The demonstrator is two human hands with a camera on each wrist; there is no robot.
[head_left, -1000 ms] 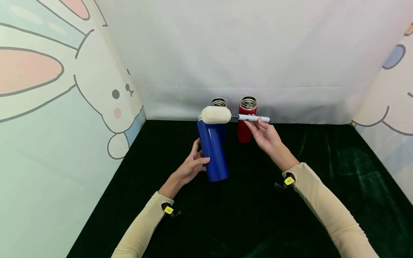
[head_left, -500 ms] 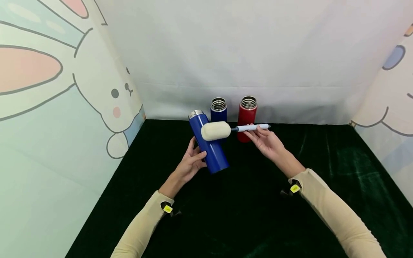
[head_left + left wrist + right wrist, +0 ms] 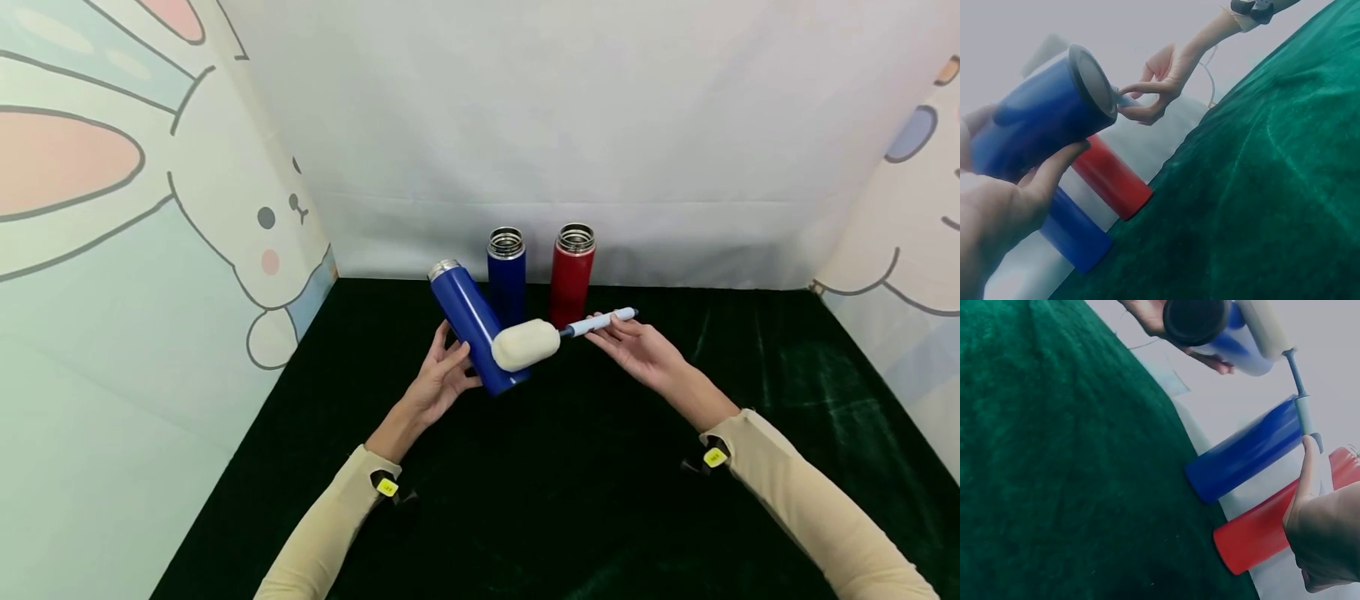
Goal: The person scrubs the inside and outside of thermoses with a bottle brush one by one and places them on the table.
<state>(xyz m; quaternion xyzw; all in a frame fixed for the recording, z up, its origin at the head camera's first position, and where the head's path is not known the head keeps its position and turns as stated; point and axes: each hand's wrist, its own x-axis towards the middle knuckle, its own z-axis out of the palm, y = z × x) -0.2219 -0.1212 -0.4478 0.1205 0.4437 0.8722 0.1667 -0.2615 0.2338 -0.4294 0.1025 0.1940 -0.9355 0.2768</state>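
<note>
My left hand (image 3: 437, 385) grips a blue bottle (image 3: 463, 304) that is lifted and tilted, its bare steel mouth up to the left. In the left wrist view the thumb lies along the blue bottle (image 3: 1038, 119) near its base. With fingertips and thumb, my right hand (image 3: 643, 357) pinches the pale blue handle of a sponge bottle brush (image 3: 525, 344). The brush's cream sponge head overlaps the bottle's lower part in the head view; whether they touch I cannot tell. In the right wrist view the sponge bottle brush (image 3: 1266, 328) shows a thin dark neck.
Behind the hands stand a second blue bottle (image 3: 507, 279) and a red bottle (image 3: 572, 275), both upright and without lids. Dark green cloth (image 3: 570, 500) covers the table. A pale curtain (image 3: 600, 108) hangs at the back, with rabbit-patterned walls (image 3: 112, 400) at the sides.
The brush has moved from the held bottle's mouth down towards its base and slightly right, with my right hand. The held bottle has leaned further left, uncovering the standing blue bottle.
</note>
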